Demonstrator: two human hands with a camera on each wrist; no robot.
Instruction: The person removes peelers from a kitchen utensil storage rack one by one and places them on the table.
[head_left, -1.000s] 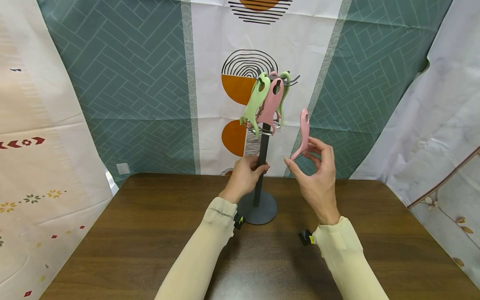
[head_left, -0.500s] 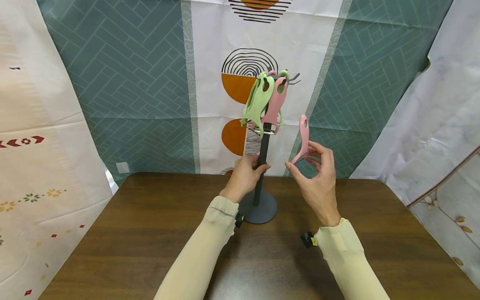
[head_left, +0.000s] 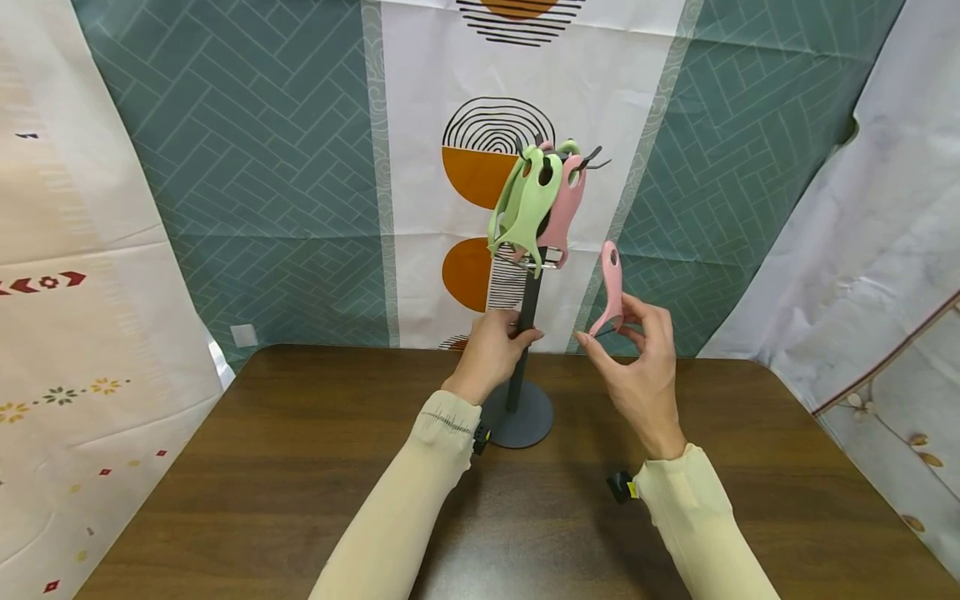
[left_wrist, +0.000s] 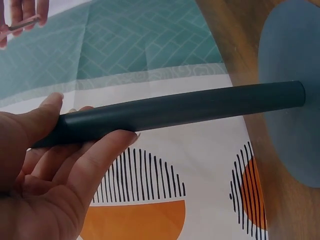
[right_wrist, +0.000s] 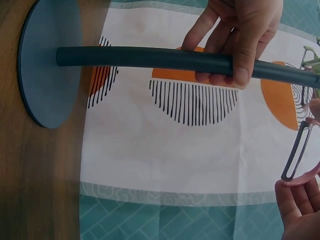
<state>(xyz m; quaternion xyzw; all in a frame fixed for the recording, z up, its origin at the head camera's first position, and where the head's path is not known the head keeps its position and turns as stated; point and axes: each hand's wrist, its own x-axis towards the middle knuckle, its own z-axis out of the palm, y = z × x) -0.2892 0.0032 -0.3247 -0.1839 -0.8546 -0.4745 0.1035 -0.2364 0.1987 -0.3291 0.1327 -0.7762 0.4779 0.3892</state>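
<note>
My left hand (head_left: 483, 354) grips the dark post (left_wrist: 200, 107) of an upright stand, fingers and thumb curled round it below the hanging peelers. My right hand (head_left: 643, 379) pinches a pink peeler (head_left: 612, 283) at its blade end, to the right of the stand; its handle with the hole points up. In the right wrist view the slotted blade (right_wrist: 296, 150) spans between thumb and fingers. From the hooks at the stand's top hang several peelers, with a green peeler (head_left: 538, 204) in front and a pink peeler (head_left: 567, 204) beside it.
Bare dark hooks (head_left: 597, 158) stick out at the top right of the stand. Its round base (head_left: 517, 425) sits on the brown wooden table (head_left: 300, 467). Behind the table's far edge hangs a patterned cloth (head_left: 300, 208), with more cloth at both sides.
The stand's top has turned, carrying the hanging peelers rightward, so a green one now faces front. My right hand and its pink peeler have dropped slightly. The left hand keeps hold of the post.
</note>
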